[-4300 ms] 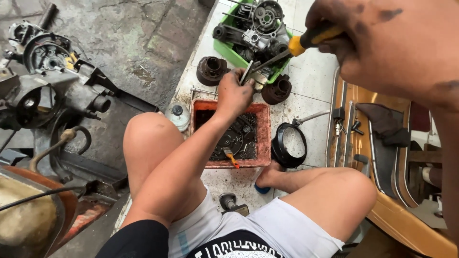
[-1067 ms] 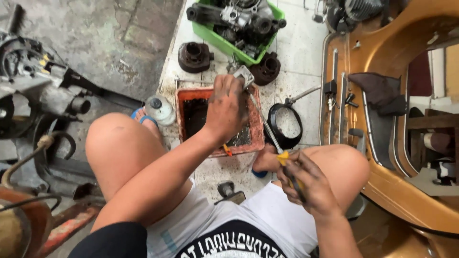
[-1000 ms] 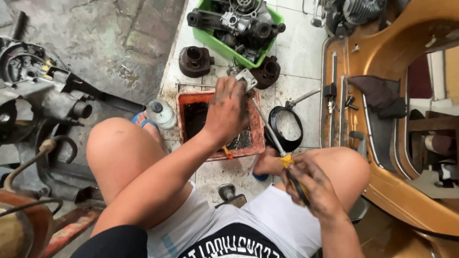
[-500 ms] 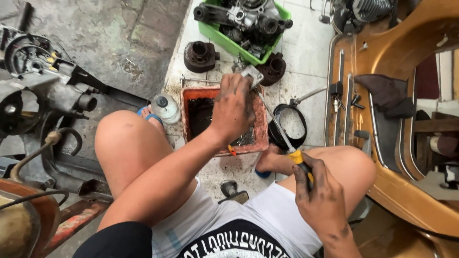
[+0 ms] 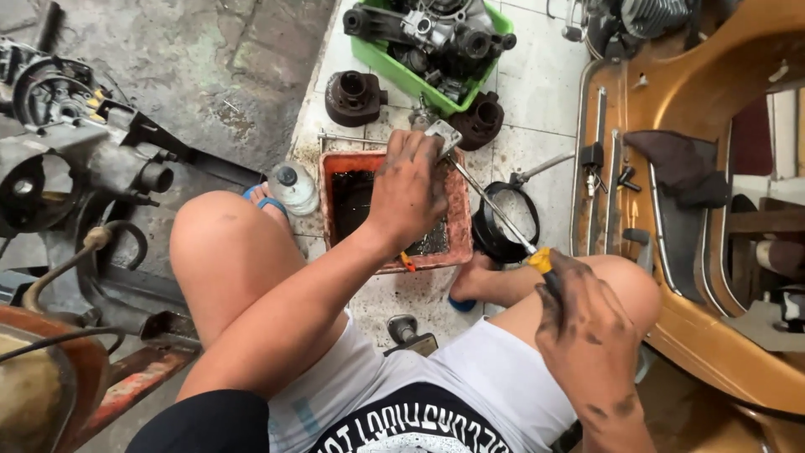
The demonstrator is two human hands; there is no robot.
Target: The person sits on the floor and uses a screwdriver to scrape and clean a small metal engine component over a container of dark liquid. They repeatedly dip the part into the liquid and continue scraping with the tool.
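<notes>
Both greasy hands busy: left hand fingers curled round a small metal part over the red tray, right hand fingers wrapped round a screwdriver whose tip meets that part.

- Under me, pale floor tiles run up the middle of the frame — stained and gritty.
- Upper left, the ground turns to rough grey concrete.
- Daylight falls flat and even — no hard shadows.

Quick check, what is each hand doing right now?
Left hand: closed on a small metal part, held over the red tray.
Right hand: closed on the yellow-handled screwdriver, tip toward that part.
</notes>
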